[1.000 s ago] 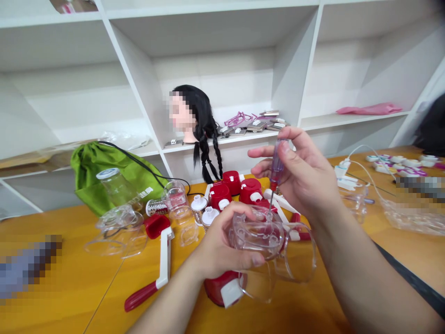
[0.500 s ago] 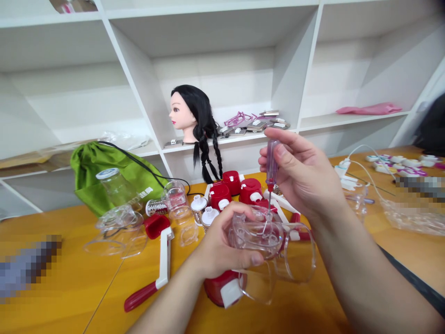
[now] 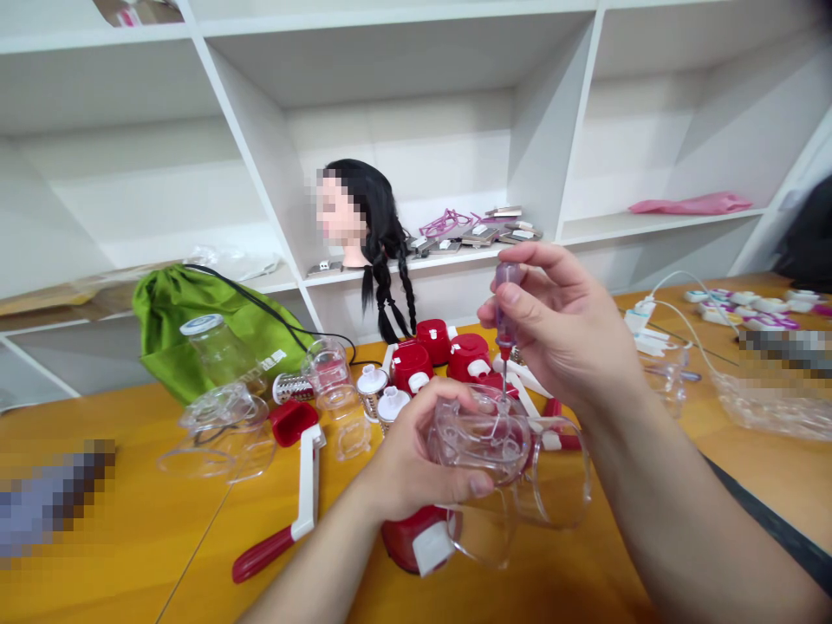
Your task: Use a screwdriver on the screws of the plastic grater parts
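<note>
My left hand (image 3: 422, 455) is closed around a clear plastic housing (image 3: 481, 442) with round open ends, holding it above the table. In my right hand (image 3: 559, 325) is a screwdriver (image 3: 507, 303) with a translucent purple handle, gripped between thumb and fingers. Its shaft points straight down, the tip within a recess on the housing's upper side; whether a screw sits there is too small to tell. Just below the housing stands a red base with a white tab (image 3: 416, 542). A red-and-white crank handle (image 3: 305, 498) lies to the left.
Behind my hands stand several red bases (image 3: 435, 341) and metal grater drums (image 3: 372, 390). At left are more clear housings (image 3: 224, 416), a jar (image 3: 214, 342) and a green drawstring bag (image 3: 162, 321). White shelves hold a mannequin head (image 3: 364, 208). A cable (image 3: 692, 325) lies at right.
My right fingers have shifted on the screwdriver's handle, with the thumb a little lower and further left. The housing and my left hand stay in place.
</note>
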A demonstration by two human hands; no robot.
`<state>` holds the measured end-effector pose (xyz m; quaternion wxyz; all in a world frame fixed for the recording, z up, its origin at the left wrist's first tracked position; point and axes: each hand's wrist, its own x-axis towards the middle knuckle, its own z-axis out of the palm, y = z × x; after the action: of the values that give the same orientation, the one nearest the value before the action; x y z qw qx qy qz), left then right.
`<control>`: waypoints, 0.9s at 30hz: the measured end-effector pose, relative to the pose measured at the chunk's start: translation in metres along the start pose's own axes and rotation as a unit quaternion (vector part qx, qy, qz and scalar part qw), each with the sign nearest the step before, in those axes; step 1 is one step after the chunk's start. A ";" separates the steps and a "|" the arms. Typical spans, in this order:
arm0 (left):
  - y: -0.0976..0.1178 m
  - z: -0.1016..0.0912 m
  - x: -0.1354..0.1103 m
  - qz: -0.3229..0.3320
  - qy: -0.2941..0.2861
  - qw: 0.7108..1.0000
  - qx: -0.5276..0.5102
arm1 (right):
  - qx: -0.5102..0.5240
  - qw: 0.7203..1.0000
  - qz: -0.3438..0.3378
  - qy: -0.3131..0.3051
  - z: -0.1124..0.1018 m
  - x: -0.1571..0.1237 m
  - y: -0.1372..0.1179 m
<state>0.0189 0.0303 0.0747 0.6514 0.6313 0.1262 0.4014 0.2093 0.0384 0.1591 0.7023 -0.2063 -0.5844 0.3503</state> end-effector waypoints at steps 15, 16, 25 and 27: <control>0.000 0.000 0.000 0.002 -0.013 1.000 -0.019 | 0.016 1.000 0.003 0.008 0.002 0.000 0.001; 0.000 0.000 0.000 0.003 -0.011 1.000 -0.015 | 0.013 1.000 0.000 0.012 0.002 0.000 0.001; 0.001 -0.004 -0.001 0.016 -0.002 1.000 -0.014 | -0.007 1.000 0.008 -0.009 -0.003 -0.001 0.002; 0.001 -0.004 -0.001 0.014 -0.005 1.000 -0.016 | -0.009 1.000 0.007 -0.014 -0.002 -0.002 0.002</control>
<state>0.0155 0.0321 0.0750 0.6566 0.6243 0.1079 0.4093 0.2107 0.0387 0.1557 0.6897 -0.2116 -0.5957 0.3532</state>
